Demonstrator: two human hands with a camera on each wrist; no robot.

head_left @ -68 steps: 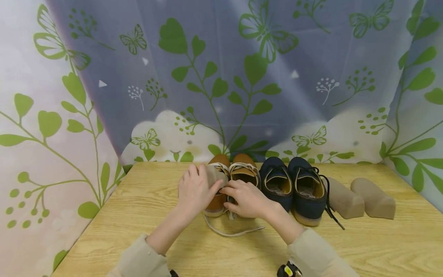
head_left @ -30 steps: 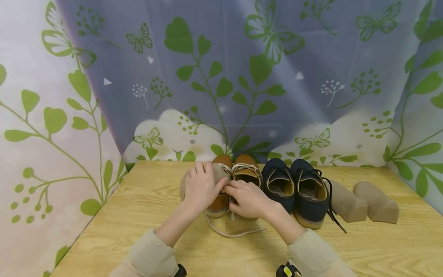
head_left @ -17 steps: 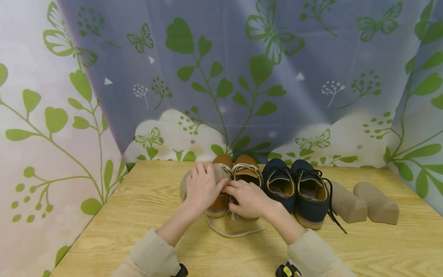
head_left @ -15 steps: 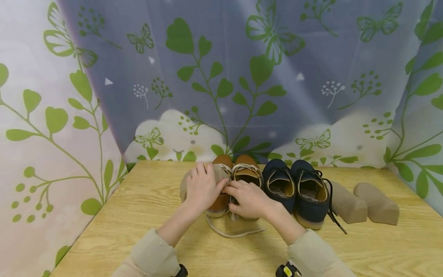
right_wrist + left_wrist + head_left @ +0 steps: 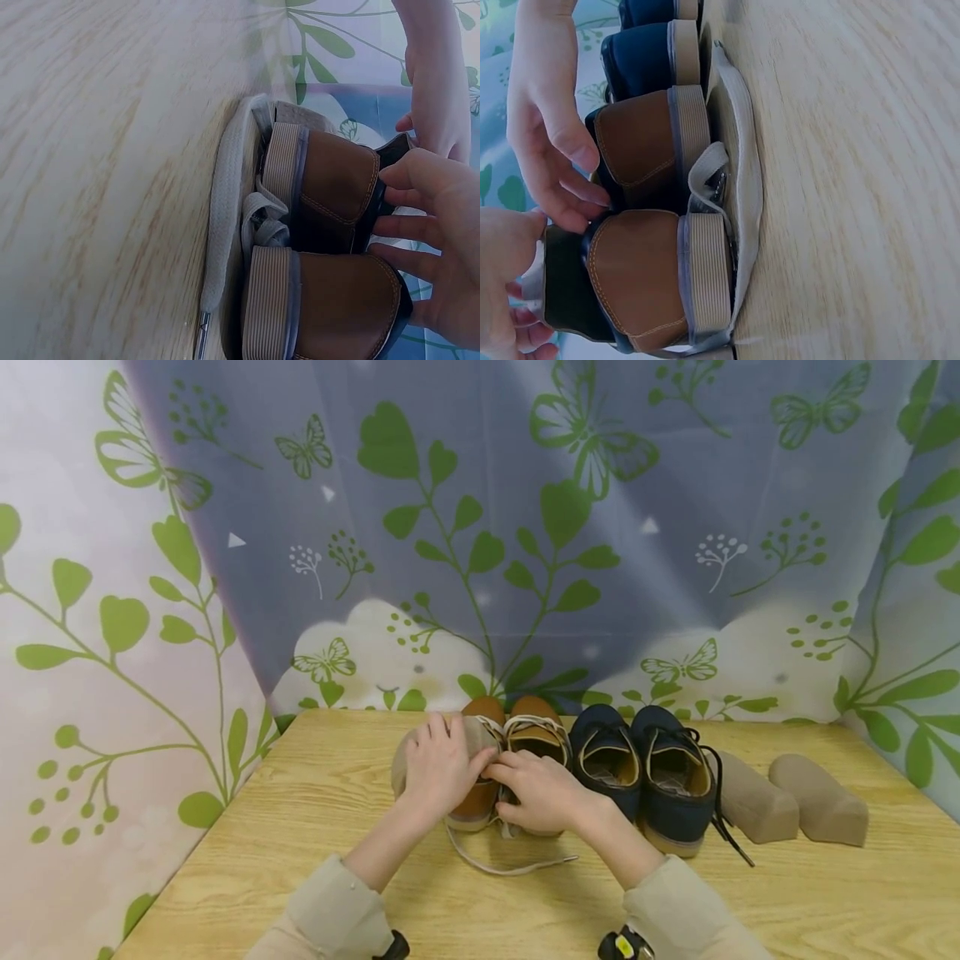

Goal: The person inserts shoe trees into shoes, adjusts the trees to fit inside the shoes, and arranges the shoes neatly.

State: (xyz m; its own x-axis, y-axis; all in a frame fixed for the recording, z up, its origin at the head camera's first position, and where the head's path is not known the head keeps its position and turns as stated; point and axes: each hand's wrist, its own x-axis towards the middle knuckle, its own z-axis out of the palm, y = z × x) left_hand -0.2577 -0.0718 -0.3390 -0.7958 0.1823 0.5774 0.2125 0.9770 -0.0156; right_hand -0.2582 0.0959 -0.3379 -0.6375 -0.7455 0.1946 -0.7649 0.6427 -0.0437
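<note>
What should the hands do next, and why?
I'd guess the right hand should pick up the pale lace: it lies loose on the table behind the leftmost brown shoe, where it might snag. The left hand is at that shoe's opening, so it could probably steady it.

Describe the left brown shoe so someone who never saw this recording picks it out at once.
In the head view, the light wood-grain table holds navy shoes with black laces. Left of them stands a brown leather shoe with pale laces, then the wanted matching brown shoe. Of the four shoes, this end one alone is partly covered by the left hand.
</note>
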